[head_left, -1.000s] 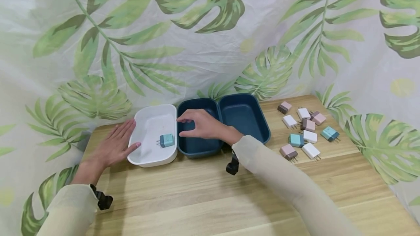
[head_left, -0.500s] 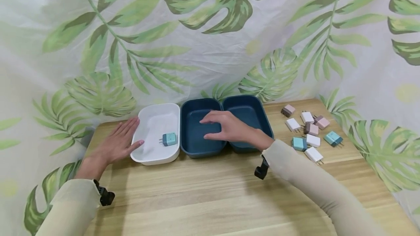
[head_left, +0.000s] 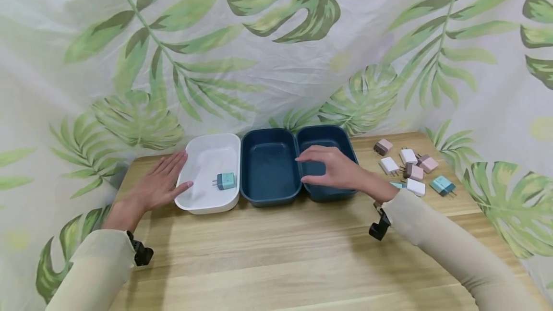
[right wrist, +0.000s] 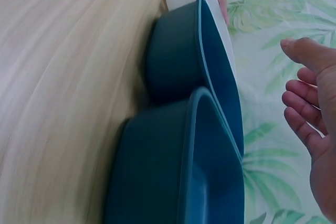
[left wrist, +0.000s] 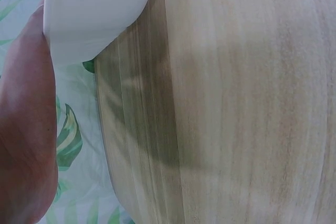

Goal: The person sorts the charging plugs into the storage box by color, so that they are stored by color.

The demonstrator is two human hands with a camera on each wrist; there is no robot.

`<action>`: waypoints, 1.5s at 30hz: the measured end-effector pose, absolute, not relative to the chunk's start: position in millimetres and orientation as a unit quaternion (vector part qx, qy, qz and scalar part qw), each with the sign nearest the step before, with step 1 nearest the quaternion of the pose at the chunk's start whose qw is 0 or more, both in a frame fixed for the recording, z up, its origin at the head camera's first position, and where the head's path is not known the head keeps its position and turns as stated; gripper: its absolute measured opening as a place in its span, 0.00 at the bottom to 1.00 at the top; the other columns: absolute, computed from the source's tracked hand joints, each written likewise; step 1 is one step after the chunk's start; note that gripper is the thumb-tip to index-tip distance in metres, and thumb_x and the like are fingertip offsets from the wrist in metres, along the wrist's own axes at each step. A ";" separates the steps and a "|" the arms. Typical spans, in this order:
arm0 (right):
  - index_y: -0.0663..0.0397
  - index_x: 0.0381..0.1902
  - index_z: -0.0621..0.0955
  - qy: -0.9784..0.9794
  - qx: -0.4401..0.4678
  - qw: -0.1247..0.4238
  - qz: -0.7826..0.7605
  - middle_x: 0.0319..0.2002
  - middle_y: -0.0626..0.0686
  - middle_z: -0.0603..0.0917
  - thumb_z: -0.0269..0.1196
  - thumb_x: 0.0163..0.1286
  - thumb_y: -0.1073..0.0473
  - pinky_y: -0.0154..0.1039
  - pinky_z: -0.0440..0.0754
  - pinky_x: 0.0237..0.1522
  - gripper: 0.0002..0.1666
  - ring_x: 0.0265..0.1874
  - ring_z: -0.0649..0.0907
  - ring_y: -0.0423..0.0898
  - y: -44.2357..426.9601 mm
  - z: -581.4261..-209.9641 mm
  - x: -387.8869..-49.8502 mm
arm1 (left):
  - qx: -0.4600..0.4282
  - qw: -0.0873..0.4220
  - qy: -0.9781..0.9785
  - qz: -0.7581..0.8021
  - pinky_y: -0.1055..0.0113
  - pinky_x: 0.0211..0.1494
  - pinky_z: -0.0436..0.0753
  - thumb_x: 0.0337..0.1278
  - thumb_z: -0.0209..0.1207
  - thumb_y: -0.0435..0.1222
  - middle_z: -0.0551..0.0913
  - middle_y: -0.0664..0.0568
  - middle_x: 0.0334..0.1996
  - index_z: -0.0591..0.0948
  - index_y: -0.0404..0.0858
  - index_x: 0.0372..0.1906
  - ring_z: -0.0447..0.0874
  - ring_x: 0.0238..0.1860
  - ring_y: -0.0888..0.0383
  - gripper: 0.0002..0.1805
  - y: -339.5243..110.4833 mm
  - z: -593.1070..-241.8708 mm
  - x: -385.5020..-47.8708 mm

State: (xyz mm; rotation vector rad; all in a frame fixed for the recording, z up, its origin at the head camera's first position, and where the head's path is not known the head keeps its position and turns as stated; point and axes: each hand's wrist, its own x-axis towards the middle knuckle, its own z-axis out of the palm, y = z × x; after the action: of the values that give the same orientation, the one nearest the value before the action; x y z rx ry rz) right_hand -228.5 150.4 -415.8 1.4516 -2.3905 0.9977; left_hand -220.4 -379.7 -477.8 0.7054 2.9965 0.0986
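Stretching sleeves: a left sleeve (head_left: pixel 92 268) and a right sleeve (head_left: pixel 449 244), both pale cream, come in from the near edge; a left camera (head_left: pixel 141 252) and a right camera (head_left: pixel 380 228), both black, sit at the wrists.
Counter (head_left: pixel 259 253): light, striped wood grain, with soft shadows beneath both arms.
Left hand (head_left: pixel 157 186): fingers straight along the left side of the white tray (head_left: pixel 198 157), thumb over its rim — touching, with no grip on it.
Right hand (head_left: pixel 334 169): above the right blue tray (head_left: pixel 332 195), thumb and fingers parted in a loose curve, grasping nothing.
White tray: leftmost of three in a row; a teal plug (head_left: pixel 226 181) lies inside, near the right wall, prongs pointing left.
Middle blue tray (head_left: pixel 270 167): between the other two, just beside each.
Right blue tray: the same deep blue, its interior partly covered by the hand above.
Loose plugs (head_left: pixel 389 166): clustered on the counter to the right of the trays — three white, three pink and brown, two teal (one mostly hidden behind the right arm).
Leaf-print cloth (head_left: pixel 281 71): white with green fronds, hanging beyond the counter's far edge.
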 end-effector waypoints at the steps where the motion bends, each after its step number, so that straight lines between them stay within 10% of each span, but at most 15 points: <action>1: 0.59 0.57 0.87 -0.804 0.486 0.088 0.332 0.53 0.57 0.88 0.79 0.63 0.57 0.49 0.88 0.51 0.26 0.52 0.88 0.51 154.8 -415.6 -228.3 | 0.228 0.033 0.973 0.032 0.37 0.84 0.48 0.81 0.46 0.59 0.42 0.37 0.86 0.43 0.32 0.86 0.42 0.85 0.36 0.50 -379.4 -477.4 -220.5; 27: 0.57 0.56 0.88 -0.861 0.413 0.115 0.274 0.53 0.56 0.89 0.82 0.54 0.64 0.54 0.88 0.46 0.29 0.50 0.88 0.54 272.9 -428.4 -211.9 | 0.223 0.027 0.974 0.040 0.38 0.84 0.48 0.80 0.47 0.60 0.44 0.38 0.87 0.44 0.33 0.86 0.42 0.85 0.36 0.50 -377.4 -480.9 -220.5; 36: 0.59 0.53 0.88 -0.869 0.402 0.143 0.249 0.49 0.54 0.91 0.84 0.47 0.66 0.21 0.78 0.50 0.32 0.44 0.90 0.50 309.5 -431.3 -208.0 | 0.220 0.027 0.974 0.050 0.38 0.84 0.47 0.80 0.47 0.61 0.44 0.38 0.86 0.44 0.33 0.86 0.42 0.85 0.36 0.50 -379.4 -479.7 -218.6; 45: 0.56 0.50 0.90 -0.891 0.385 0.122 0.208 0.47 0.53 0.91 0.84 0.47 0.63 0.35 0.84 0.41 0.29 0.41 0.90 0.49 343.3 -439.3 -201.5 | 0.214 0.034 0.976 0.039 0.38 0.84 0.46 0.80 0.46 0.61 0.42 0.38 0.87 0.42 0.34 0.87 0.41 0.85 0.36 0.50 -379.5 -479.4 -218.9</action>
State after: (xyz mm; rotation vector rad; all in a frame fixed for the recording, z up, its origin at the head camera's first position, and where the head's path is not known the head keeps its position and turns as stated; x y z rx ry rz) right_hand -201.5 343.3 -439.3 1.1229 -2.6009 0.6063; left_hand -218.9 -379.5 -479.4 0.6568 2.9995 0.1203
